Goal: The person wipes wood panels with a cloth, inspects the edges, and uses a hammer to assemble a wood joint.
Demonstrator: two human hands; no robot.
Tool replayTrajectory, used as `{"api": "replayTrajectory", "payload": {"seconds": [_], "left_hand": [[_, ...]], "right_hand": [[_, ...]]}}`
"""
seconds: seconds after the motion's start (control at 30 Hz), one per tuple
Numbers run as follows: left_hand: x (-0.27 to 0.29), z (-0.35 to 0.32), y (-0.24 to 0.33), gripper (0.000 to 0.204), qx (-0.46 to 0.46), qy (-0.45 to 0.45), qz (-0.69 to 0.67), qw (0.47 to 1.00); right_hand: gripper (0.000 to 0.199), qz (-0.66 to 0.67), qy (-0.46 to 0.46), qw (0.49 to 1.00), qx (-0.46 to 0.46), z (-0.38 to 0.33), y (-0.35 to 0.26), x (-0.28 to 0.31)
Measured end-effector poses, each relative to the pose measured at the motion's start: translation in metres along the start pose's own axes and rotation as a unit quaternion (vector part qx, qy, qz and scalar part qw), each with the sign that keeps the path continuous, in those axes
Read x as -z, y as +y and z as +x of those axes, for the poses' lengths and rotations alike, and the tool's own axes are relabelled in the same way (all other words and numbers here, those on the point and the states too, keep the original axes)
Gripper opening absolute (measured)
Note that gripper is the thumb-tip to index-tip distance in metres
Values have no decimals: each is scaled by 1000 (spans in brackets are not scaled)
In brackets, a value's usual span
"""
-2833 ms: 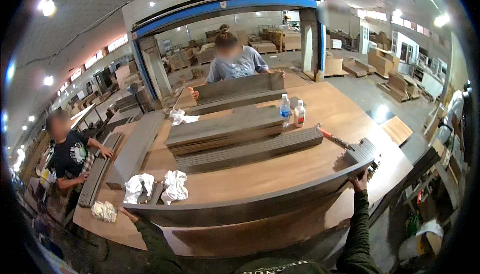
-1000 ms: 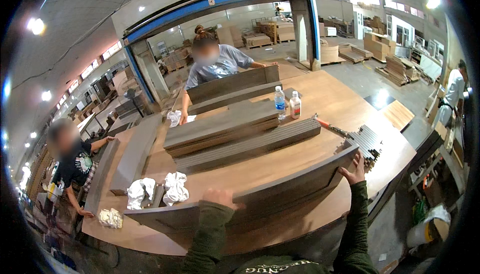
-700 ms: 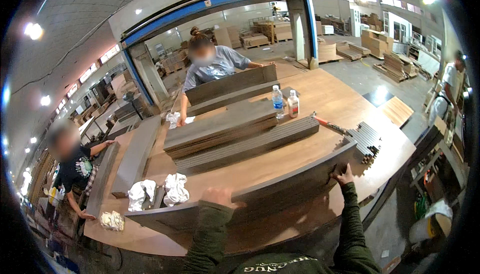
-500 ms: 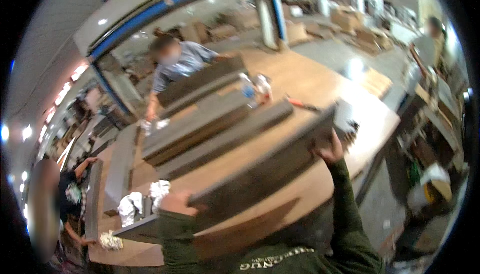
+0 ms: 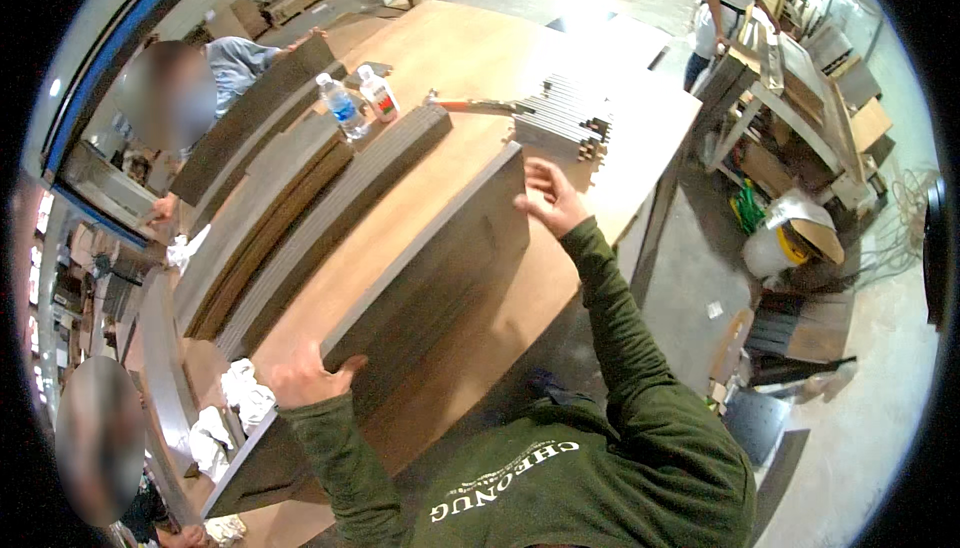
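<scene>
A long dark grey board (image 5: 440, 258) stands on its edge, slanting across the near side of the wooden table. My left hand (image 5: 312, 376) is closed over its top edge toward the left part, thumb on the near face. At the far right end, my right hand (image 5: 553, 198) holds the board's end, thumb against the near face and fingers loosely curled at the edge. White crumpled cloths (image 5: 245, 393) lie beside the board, near my left hand. Beyond my right hand sits a stack of metal strips (image 5: 565, 118).
Stacked grey boards (image 5: 340, 218) lie across the table (image 5: 480, 43). Two bottles (image 5: 345, 108) and a hammer-like tool with an orange handle (image 5: 470, 105) stand or lie beyond. A co-worker (image 5: 235, 73) handles a board opposite; others are at left and far right. A white bucket (image 5: 775, 248) is on the floor.
The view has swung toward the right and down. The board now slants more steeply in the picture, and my right hand's fingers look looser at its end. The co-worker opposite still handles a board.
</scene>
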State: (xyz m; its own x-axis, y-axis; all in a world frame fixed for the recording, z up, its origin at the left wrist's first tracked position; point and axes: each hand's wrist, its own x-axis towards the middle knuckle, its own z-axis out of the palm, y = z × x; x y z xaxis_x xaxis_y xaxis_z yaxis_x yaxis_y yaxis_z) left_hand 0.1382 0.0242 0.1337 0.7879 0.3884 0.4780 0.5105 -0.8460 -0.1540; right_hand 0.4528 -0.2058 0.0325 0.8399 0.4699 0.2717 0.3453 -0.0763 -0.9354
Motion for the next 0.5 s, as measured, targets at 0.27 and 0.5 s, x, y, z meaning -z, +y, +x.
{"api": "replayTrajectory", "payload": {"seconds": [0.27,0.5], "left_hand": [[19,3,-9,67,8,-18,9,1000],[94,32,17,68,35,71,-101,992]], "right_hand": [[100,92,-35,991,85,-12,16,-39],[89,44,-18,986,160,-4,-78,-3]]}}
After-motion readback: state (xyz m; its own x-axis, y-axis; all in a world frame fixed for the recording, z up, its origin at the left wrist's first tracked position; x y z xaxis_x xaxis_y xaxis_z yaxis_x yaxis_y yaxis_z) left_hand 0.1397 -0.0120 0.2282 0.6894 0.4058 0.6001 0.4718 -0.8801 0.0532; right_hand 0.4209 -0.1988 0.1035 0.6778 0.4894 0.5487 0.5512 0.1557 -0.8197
